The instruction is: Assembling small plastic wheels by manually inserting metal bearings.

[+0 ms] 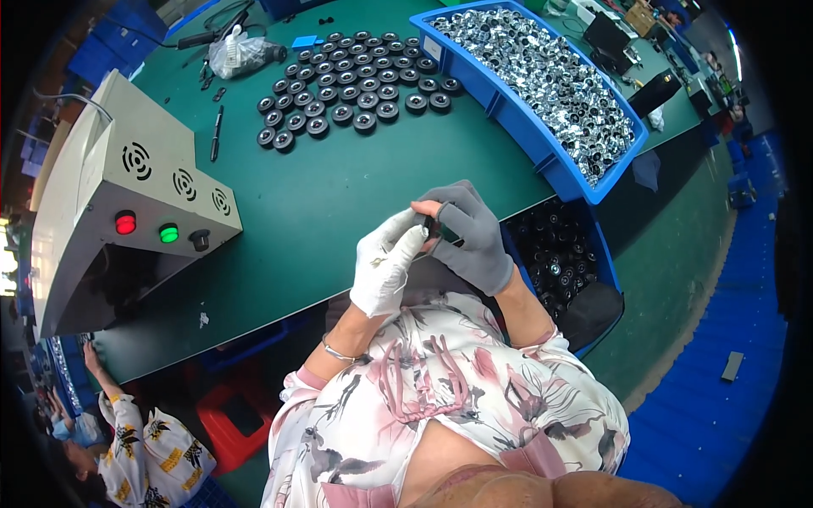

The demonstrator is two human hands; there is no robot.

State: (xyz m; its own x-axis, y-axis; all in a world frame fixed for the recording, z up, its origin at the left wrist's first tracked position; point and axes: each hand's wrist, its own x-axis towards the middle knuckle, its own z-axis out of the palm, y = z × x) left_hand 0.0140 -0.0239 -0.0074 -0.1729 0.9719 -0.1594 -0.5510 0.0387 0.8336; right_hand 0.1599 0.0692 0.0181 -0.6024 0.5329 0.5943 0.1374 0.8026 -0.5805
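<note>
My left hand point(383, 264), in a white glove, and my right hand point(471, 235), in a grey glove with bare fingertips, meet over the table's front edge. Between their fingertips they pinch a small black part point(429, 227), mostly hidden by the fingers; its exact kind does not show. Beyond the hands, rows of black wheel-like discs point(365, 123) with metal centres lie flat on the green table point(296, 203).
A blue bin point(517, 127) full of shiny metal pieces stands at right on the table. Below it, another bin holds black discs point(555, 262). At left is a beige machine point(127, 182) with red and green lights. A pen point(218, 133) lies nearby. Another person point(157, 449) sits lower left.
</note>
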